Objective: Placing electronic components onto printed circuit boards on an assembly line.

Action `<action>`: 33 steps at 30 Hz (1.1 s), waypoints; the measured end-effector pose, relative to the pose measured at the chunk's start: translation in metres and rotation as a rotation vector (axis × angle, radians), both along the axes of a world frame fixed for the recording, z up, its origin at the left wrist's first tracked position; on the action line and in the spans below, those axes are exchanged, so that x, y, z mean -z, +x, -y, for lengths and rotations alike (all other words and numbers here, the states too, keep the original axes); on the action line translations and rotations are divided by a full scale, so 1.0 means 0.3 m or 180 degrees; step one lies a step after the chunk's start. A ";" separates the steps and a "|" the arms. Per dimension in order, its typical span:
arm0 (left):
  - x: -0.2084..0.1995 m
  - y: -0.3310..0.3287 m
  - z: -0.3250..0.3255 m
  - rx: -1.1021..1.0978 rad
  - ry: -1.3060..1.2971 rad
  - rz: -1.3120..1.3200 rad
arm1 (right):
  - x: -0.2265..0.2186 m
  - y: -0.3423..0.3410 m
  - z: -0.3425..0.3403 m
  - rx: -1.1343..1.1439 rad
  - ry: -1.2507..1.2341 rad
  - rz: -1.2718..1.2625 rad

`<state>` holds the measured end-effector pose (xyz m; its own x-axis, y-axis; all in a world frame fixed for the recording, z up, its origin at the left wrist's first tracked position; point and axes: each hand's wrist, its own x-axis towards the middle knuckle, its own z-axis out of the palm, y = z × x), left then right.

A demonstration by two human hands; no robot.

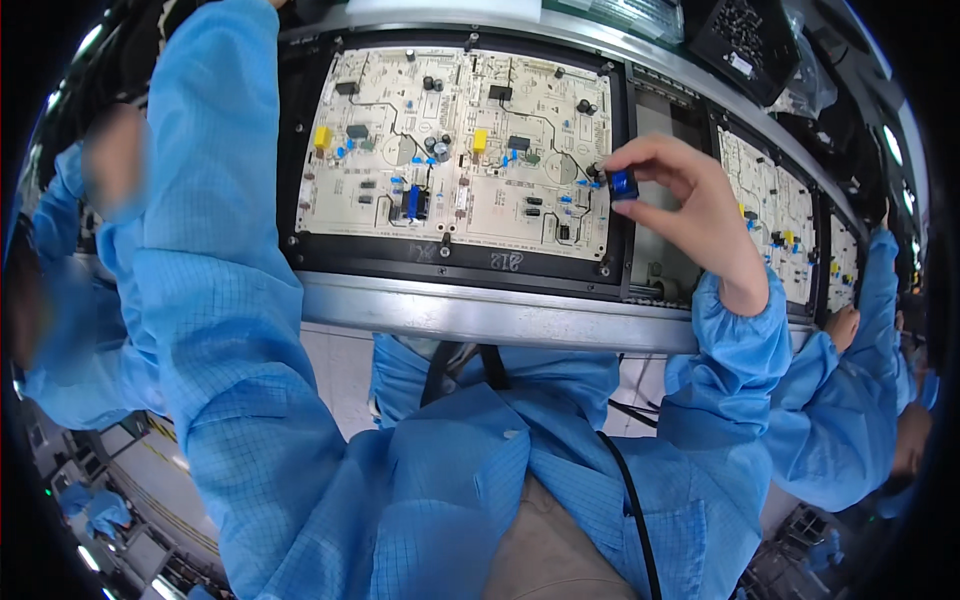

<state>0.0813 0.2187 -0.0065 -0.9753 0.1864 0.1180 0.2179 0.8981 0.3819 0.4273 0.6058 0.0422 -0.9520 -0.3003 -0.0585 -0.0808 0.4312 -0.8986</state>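
"Where's the left hand?"
"Beyond the upper edge; I cannot tell its grip."
"And the black frame [370,250]?"
"It holds two pale circuit boards [340,212]."
"The blue component [623,186]?"
"Pinched in the right hand [697,200], over the frame's right rim."
"Farther right?"
"A black bin [765,85] of small dark parts [741,32]."

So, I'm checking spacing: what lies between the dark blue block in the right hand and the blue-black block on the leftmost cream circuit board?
The head view shows the neighbouring cream circuit board there, bearing small black cylinders and blue components.
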 end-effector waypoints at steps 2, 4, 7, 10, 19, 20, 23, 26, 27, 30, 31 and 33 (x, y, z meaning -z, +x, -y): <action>-0.044 0.078 0.104 -0.0082 -0.0036 -0.0053 | -0.021 0.009 0.050 -0.0499 0.0672 -0.0220; -0.077 0.139 0.165 -0.0171 -0.0114 -0.0014 | -0.025 0.004 0.074 -0.0792 0.0767 -0.0325; -0.126 0.170 0.171 0.0209 0.0257 0.0454 | -0.005 0.002 0.086 -0.0971 0.0939 -0.0222; -0.136 0.159 0.173 0.0281 0.0349 0.0804 | 0.024 0.014 0.092 -0.0787 0.0705 -0.0178; -0.136 0.207 0.119 0.0077 0.0386 0.0223 | 0.024 0.016 0.111 -0.0605 0.0960 -0.0159; -0.142 0.219 0.110 0.0082 0.0341 0.0159 | 0.021 0.018 0.116 -0.0578 0.0972 -0.0150; -0.146 0.235 0.110 0.0068 0.0194 -0.0022 | 0.020 0.027 0.136 -0.0570 0.1032 -0.0241; -0.145 0.247 0.118 0.0054 0.0026 -0.0186 | 0.023 0.044 0.166 -0.0558 0.1189 -0.0426; -0.141 0.246 0.110 0.0073 -0.0017 -0.0241 | 0.024 0.049 0.169 -0.0513 0.1323 -0.0515; -0.128 0.247 0.090 0.0129 -0.0150 -0.0405 | 0.026 0.054 0.168 -0.0513 0.1459 -0.0546; -0.129 0.252 0.081 0.0133 -0.0199 -0.0458 | 0.024 0.053 0.163 -0.0524 0.1464 -0.0547; -0.138 0.266 0.067 0.0109 -0.0264 -0.0488 | 0.024 0.045 0.148 -0.0515 0.1137 -0.0432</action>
<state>0.1610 0.1986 0.0349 -0.9400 0.2346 0.2477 0.2989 0.9162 0.2669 0.4408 0.5614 0.0350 -0.9005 -0.4302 -0.0633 -0.2805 0.6860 -0.6714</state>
